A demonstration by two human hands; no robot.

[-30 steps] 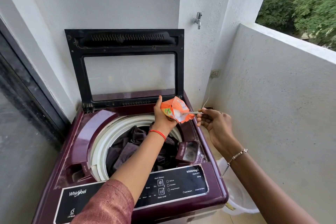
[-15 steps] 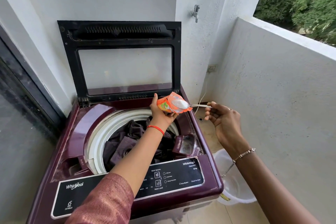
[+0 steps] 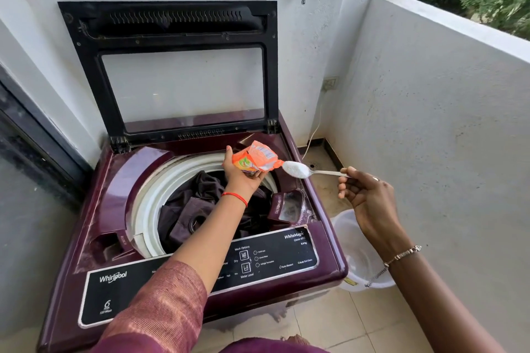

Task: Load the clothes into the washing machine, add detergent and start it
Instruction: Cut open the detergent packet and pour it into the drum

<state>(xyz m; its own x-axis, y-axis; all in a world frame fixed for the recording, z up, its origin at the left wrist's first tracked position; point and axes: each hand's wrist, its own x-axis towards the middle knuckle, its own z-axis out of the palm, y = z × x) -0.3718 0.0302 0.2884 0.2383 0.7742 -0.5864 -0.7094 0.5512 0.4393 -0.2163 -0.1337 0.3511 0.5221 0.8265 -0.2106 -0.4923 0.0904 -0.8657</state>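
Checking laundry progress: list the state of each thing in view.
Lid: open, standing upright.
Clothes: dark, loaded in the drum.
Detergent packet: torn open, held by the left hand.
Spoon: heaped with white powder, pinched by the right hand.
Detergent tray: open, whitish residue inside.
Bucket: upright on the floor beside the machine.

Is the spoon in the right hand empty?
No, the spoon in the right hand carries a heap of white powder, just outside the packet that the left hand holds.
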